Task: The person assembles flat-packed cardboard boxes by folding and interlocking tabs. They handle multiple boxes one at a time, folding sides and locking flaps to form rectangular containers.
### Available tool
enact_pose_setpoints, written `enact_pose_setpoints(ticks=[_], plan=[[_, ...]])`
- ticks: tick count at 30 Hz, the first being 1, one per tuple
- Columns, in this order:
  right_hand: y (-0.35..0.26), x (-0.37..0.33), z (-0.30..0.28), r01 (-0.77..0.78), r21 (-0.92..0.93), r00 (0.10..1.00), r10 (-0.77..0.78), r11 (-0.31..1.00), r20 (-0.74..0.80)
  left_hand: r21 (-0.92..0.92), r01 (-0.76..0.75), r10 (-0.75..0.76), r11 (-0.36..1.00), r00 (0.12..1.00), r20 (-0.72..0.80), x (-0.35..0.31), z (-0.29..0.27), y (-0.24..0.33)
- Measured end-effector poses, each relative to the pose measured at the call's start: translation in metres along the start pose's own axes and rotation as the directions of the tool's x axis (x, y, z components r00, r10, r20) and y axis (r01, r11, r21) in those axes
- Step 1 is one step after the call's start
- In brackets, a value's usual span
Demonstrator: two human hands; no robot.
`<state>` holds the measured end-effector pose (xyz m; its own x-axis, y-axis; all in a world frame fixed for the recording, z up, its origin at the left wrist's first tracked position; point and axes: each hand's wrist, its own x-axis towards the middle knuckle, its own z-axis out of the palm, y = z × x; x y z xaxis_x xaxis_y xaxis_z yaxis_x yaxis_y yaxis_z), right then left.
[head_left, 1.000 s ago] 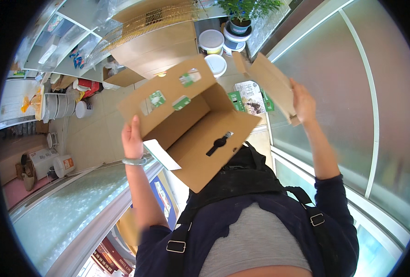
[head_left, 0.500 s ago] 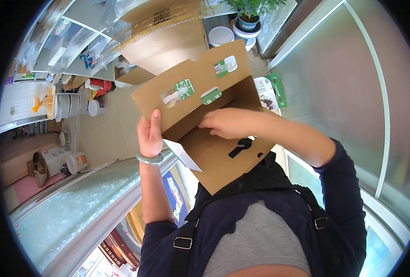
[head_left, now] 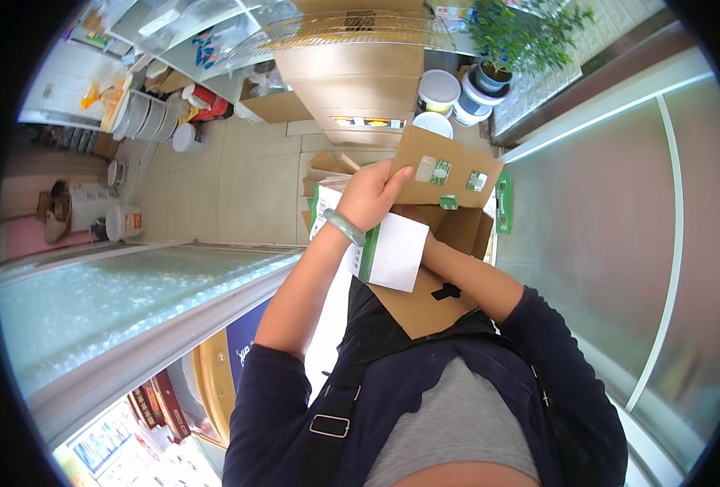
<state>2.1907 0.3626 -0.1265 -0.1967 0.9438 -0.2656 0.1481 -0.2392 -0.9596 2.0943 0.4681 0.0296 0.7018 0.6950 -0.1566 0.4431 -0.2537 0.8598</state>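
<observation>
An open cardboard box [head_left: 400,304], brown inside and white and green outside, is held against my front. My left hand [head_left: 369,195] grips its left edge, with the thumb over the raised brown flap [head_left: 412,178]. That flap has cut-outs with green and white patches. A white side flap [head_left: 400,253] with a green stripe stands below my left hand. My right forearm [head_left: 477,280] reaches into the box; the right hand is mostly hidden behind the white flap, so its fingers cannot be read. A black tape-like patch [head_left: 447,291] shows on the near flap.
Beyond the box, folded cardboard [head_left: 323,165] lies on the tiled floor [head_left: 246,174]. A large carton [head_left: 343,77] stands at the back beside white buckets [head_left: 438,89] and a potted plant [head_left: 494,73]. Frosted glass panels flank me left [head_left: 133,300] and right [head_left: 587,219]. Shelves hold goods at far left.
The box has turned and shifted right, and my left hand has moved right with it. My right hand has gone deeper inside, out of sight. The view has tilted toward the back carton.
</observation>
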Motion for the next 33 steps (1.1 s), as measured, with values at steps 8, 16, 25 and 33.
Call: enact_pose_setpoints(ticks=[8,16,25,33], plan=[[0.014,-0.038,-0.008,0.305,-0.567,0.944,-0.320,0.765,0.076,-0.341,0.079,-0.094,0.937,0.995,-0.027,-0.016,0.011,-0.048],[-0.005,-0.042,-0.014,0.144,-0.559,0.989,-0.098,0.816,0.113,-0.273,0.167,-0.166,0.947,0.986,0.027,-0.017,0.012,-0.075],[-0.124,-0.103,-0.086,0.104,-0.876,0.698,-0.662,0.470,-0.272,-0.647,0.107,-0.278,0.755,0.946,-0.168,-0.026,-0.018,-0.121],[-0.126,-0.167,-0.183,0.059,-0.343,0.117,-0.347,0.938,-0.930,0.010,0.337,-0.251,0.941,0.720,-0.647,-0.045,-0.050,-0.145]])
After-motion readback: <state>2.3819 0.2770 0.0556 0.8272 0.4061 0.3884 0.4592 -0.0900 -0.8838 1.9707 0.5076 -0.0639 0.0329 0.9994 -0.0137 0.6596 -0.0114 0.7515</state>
